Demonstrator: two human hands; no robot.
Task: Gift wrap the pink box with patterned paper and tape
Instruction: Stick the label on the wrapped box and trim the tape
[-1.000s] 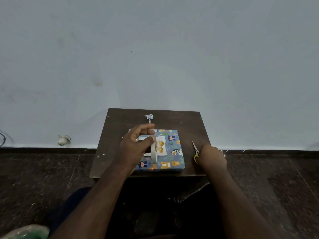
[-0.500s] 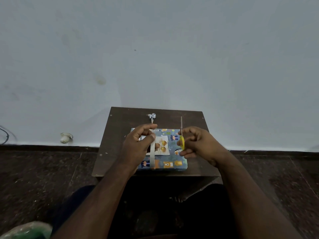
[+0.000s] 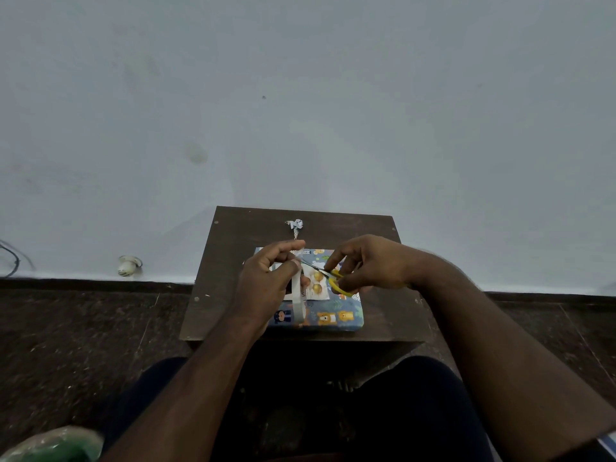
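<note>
The box (image 3: 328,311) lies flat on a small dark wooden table (image 3: 233,255), covered in blue paper printed with bears; no pink shows. A white patch with gold dots sits on its top. My left hand (image 3: 266,281) holds a roll of white tape (image 3: 297,303) upright over the box, pinching the pulled strip between thumb and forefinger. My right hand (image 3: 370,265) grips yellow-handled scissors (image 3: 330,278), whose blades point left at the strip near my left thumb.
A crumpled scrap of paper (image 3: 295,225) lies at the table's far edge. A pale wall rises right behind the table. A white fitting (image 3: 128,265) sits at the wall's foot on the left. Dark speckled floor surrounds the table. My knees are under the near edge.
My right hand lifted the scissors from the table's right side and swung them leftward until the blades reach the tape strip. My left hand keeps holding the tape over the box.
</note>
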